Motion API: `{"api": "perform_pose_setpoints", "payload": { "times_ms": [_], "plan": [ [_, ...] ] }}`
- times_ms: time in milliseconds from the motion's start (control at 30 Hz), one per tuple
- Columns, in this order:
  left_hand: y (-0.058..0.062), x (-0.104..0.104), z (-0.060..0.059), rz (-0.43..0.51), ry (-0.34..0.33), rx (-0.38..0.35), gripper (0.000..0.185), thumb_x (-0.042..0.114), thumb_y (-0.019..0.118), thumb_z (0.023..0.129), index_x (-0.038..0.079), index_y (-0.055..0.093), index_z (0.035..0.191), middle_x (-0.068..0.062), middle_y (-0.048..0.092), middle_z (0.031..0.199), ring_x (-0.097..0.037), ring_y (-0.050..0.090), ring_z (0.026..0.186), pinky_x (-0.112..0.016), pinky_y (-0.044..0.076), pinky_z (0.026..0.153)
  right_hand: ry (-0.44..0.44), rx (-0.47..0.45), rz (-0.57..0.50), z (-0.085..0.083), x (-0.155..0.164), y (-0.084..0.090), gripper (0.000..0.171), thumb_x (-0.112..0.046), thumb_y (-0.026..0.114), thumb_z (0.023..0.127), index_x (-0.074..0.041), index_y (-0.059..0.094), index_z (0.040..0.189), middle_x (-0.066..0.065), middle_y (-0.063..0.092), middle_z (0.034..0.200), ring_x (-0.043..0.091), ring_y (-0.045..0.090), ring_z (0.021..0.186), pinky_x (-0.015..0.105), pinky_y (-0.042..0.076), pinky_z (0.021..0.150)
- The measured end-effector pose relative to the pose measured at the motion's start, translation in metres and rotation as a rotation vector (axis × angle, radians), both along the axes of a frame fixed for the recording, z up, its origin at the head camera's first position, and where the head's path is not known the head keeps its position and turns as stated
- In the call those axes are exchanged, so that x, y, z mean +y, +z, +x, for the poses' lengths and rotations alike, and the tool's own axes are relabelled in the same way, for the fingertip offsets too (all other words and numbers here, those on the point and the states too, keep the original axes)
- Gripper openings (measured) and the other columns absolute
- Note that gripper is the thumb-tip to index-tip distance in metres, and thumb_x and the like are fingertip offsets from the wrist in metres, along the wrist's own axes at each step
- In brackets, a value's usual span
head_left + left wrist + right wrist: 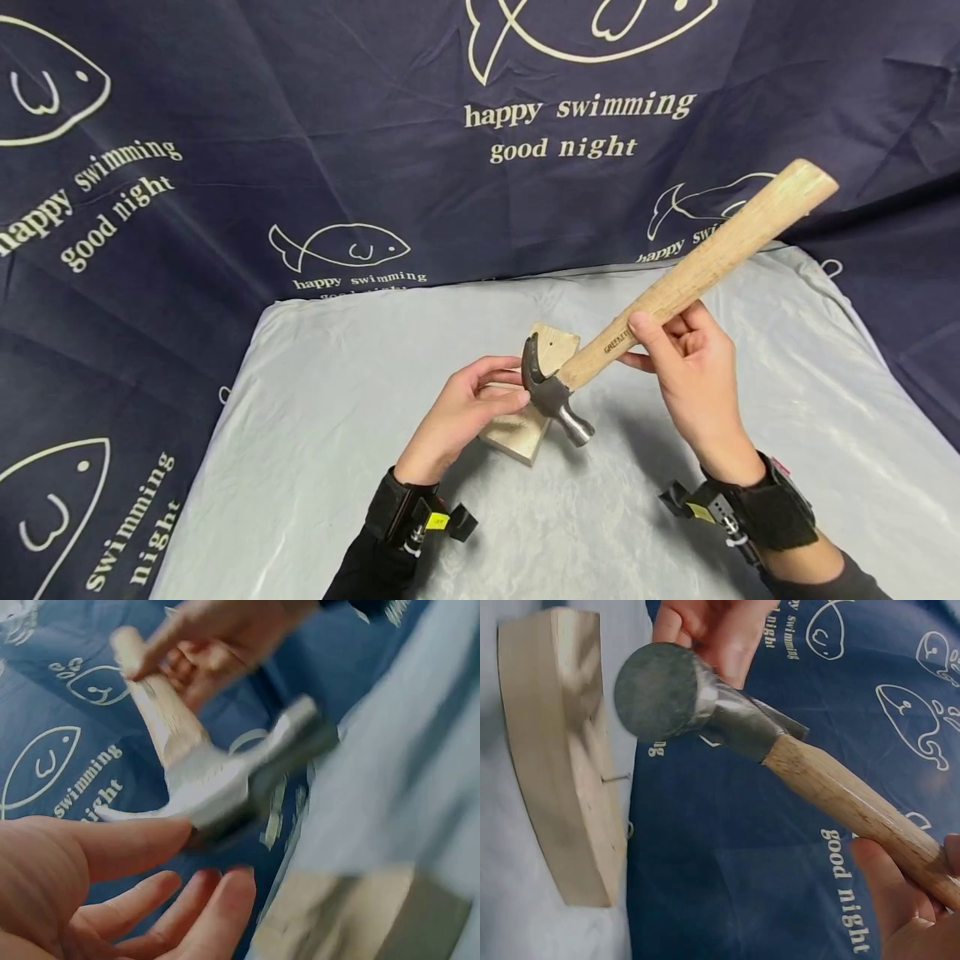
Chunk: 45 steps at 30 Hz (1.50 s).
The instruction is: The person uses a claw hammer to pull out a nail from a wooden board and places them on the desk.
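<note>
right hand (693, 371): fingers and thumb curled round the hammer handle, low on the shaft near the printed label; wrist strap with camera on the forearm.
left hand (465, 408): fingers loosely bent, not closed on anything; thumb lies against the side of the hammer head, fingertips over the near edge of the block. Left wrist view is blurred but shows the thumb touching the steel and the other fingers apart below it, holding nothing.
hammer (675, 292): claw type, wooden handle, steel head. Handle tilts up and to the right, butt end high above the table. Head is down by the block, claw pointing up and back, striking face pointing down toward the viewer.
head vs block: head sits over the near right part of the block; can't tell whether it touches the wood. In the right wrist view the round face is clear of the block, a gap between them.
block (536, 400): pale wood slab, lying flat on the cloth, mid table, just beyond and between both hands.
nail (617, 778): thin, small, sticks out of the block's broad face; seen only in the right wrist view, the hammer face is near it, not on it.
cloth (315, 467): pale grey sheet covering the table, wrinkled.
backdrop (225, 125): dark blue fabric with white fish outlines and "happy swimming good night" text, behind and around the table.
</note>
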<state>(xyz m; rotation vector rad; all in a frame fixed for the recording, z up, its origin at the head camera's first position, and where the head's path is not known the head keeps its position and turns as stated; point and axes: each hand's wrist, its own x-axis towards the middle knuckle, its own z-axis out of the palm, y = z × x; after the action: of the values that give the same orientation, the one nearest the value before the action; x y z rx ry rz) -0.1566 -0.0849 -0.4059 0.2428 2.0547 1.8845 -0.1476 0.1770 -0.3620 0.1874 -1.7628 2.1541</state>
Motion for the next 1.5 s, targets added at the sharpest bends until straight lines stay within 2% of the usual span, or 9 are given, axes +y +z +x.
{"api": "perform_pose_setpoints", "payload": {
  "times_ms": [133,233,300,500,633,800,1100,1300,1500],
  "plan": [
    [-0.005,-0.006,0.001,-0.364,0.082,0.187,0.045,0.015,0.070,0.098,0.007,0.061,0.141,-0.017,0.063,0.134,-0.029,0.065,0.119,-0.044,0.054,0.101,0.029,0.008,0.050,-0.005,0.002,0.004,0.021,-0.006,0.070,0.098,0.003,0.063,0.115,0.008,0.076,0.098,0.015,0.077,0.089,0.037,0.063,0.073],
    [-0.009,-0.010,0.005,-0.561,0.053,0.214,0.049,0.018,0.067,0.100,0.002,0.056,0.145,-0.019,0.059,0.137,-0.033,0.062,0.122,-0.047,0.052,0.101,0.038,-0.022,0.085,-0.008,0.000,0.006,0.022,-0.007,0.073,0.096,0.003,0.066,0.114,0.006,0.077,0.095,0.015,0.077,0.087,0.036,0.063,0.072],
    [-0.011,-0.012,0.007,-0.605,-0.003,0.193,0.049,0.018,0.066,0.100,0.000,0.057,0.144,-0.020,0.061,0.132,-0.033,0.063,0.117,-0.047,0.052,0.097,0.026,-0.034,0.145,-0.009,-0.002,0.005,0.021,-0.009,0.074,0.096,0.003,0.067,0.112,0.005,0.077,0.092,0.014,0.077,0.085,0.036,0.063,0.072],
    [-0.015,-0.019,0.010,-0.610,-0.122,0.132,0.030,0.013,0.066,0.100,0.006,0.068,0.129,-0.008,0.069,0.105,-0.020,0.060,0.085,-0.036,0.048,0.075,-0.099,0.049,0.538,-0.011,-0.008,0.000,0.014,-0.022,0.077,0.095,-0.014,0.073,0.106,-0.001,0.073,0.083,0.007,0.070,0.076,0.020,0.058,0.065],
    [-0.017,-0.022,0.010,-0.603,-0.121,0.148,0.018,0.012,0.068,0.099,0.009,0.074,0.116,-0.003,0.067,0.093,-0.017,0.052,0.075,-0.031,0.042,0.068,-0.145,0.095,0.732,-0.016,-0.010,0.001,0.012,-0.030,0.077,0.095,-0.026,0.073,0.105,-0.009,0.070,0.082,0.004,0.065,0.079,0.014,0.048,0.064],
    [-0.017,-0.022,0.009,-0.615,-0.080,0.167,0.008,0.011,0.072,0.096,0.010,0.074,0.088,0.002,0.049,0.069,-0.015,0.038,0.065,-0.028,0.031,0.062,-0.077,0.136,0.826,-0.026,-0.015,0.006,0.011,-0.031,0.073,0.098,-0.028,0.072,0.109,-0.013,0.072,0.087,0.003,0.066,0.085,0.014,0.052,0.071],
    [-0.020,-0.021,0.010,-0.610,-0.061,0.197,0.018,0.009,0.073,0.094,0.006,0.069,0.077,0.004,0.036,0.064,-0.013,0.032,0.061,-0.025,0.028,0.059,-0.006,0.199,0.962,-0.040,-0.032,0.013,0.018,-0.036,0.069,0.100,-0.025,0.071,0.114,-0.012,0.072,0.091,0.006,0.067,0.079,0.023,0.053,0.069],
    [-0.021,-0.021,0.007,-0.620,-0.048,0.193,0.016,0.009,0.076,0.092,0.008,0.071,0.076,0.005,0.041,0.063,-0.012,0.036,0.060,-0.024,0.030,0.057,0.070,0.185,1.002,-0.043,-0.039,0.021,0.019,-0.039,0.065,0.102,-0.024,0.070,0.113,-0.010,0.072,0.091,0.010,0.066,0.076,0.028,0.052,0.065],
    [-0.020,-0.021,0.005,-0.653,-0.047,0.190,0.006,0.012,0.078,0.091,0.009,0.077,0.085,0.004,0.059,0.070,-0.012,0.044,0.064,-0.024,0.037,0.060,0.099,0.180,1.057,-0.046,-0.042,0.024,0.016,-0.038,0.063,0.104,-0.024,0.068,0.106,-0.007,0.066,0.079,0.009,0.060,0.070,0.027,0.047,0.059]
  ]
}}
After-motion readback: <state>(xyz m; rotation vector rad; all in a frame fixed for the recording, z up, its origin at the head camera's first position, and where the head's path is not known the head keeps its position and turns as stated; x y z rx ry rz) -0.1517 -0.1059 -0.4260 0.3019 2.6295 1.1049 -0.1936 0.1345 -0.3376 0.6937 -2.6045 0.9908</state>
